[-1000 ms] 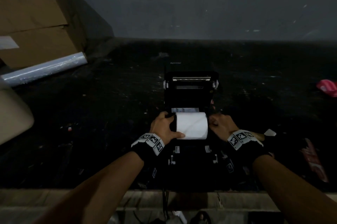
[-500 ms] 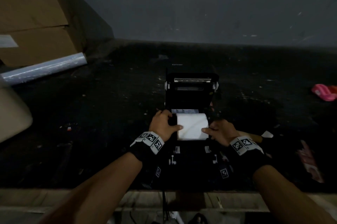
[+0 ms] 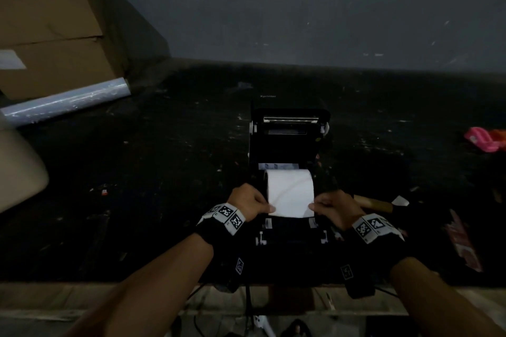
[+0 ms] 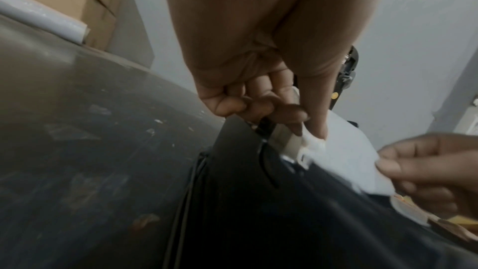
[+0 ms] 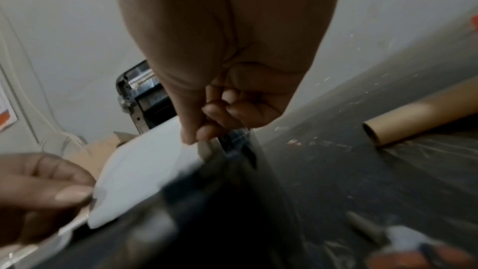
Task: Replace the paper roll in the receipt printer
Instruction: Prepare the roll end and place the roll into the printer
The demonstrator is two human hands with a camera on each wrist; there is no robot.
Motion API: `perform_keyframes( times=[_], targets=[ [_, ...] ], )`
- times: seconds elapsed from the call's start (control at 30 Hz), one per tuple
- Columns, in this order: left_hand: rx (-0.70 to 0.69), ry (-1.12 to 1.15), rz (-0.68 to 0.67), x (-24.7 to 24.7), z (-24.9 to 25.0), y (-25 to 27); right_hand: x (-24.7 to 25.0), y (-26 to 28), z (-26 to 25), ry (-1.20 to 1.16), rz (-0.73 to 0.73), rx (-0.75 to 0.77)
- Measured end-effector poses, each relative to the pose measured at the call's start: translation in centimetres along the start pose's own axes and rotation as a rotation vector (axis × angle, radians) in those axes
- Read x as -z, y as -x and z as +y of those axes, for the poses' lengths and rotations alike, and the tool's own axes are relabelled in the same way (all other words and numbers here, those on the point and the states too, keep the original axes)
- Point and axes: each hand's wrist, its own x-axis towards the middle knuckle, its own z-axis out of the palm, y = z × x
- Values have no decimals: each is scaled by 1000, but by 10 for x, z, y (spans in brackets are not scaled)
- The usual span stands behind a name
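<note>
From my remote seat I count one receipt printer (image 3: 287, 142), black, lid raised. One white paper roll (image 3: 289, 191) sits in it. Two hands are in view: one left hand (image 3: 247, 201) and one right hand (image 3: 335, 208), each wearing one wrist band with printed markers, so two bands. On the dark table (image 3: 137, 186) I count one clear film roll (image 3: 65, 102), one bare cardboard tube (image 5: 419, 118), one pink object (image 3: 486, 139) at the far right, and one reddish packet (image 3: 462, 240) near the right edge. One large cardboard box (image 3: 52, 29) stands in the left corner. One pale rounded object (image 3: 19, 172) shows at the left edge; I cannot tell what it is.
</note>
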Motion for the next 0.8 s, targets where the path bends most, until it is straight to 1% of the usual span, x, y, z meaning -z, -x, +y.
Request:
perform_keyframes(
  times=[0.2,0.3,0.37,0.47,0.57,0.67,0.8],
  targets=[
    [-31,36,-10,-5,-6,1,-8,2,2,-30,-6,-10],
    [-52,35,28,-8,-8,0,-7,1,3,-18,-29,-4],
    [-38,46,51,-9,-10,-2,-7,2,6,-68,-55,5],
    [-11,32,25,-8,-9,-3,-7,2,11,-198,-67,11],
    [-15,12,-20,-6,-9,-3,-6,1,13,-230,-86,-2],
    [-29,4,-21,-6,-10,-3,-7,-3,13,-154,-82,16],
    [-38,-62,0,-10,-10,-3,-8,-7,11,16,-68,57]
  ],
)
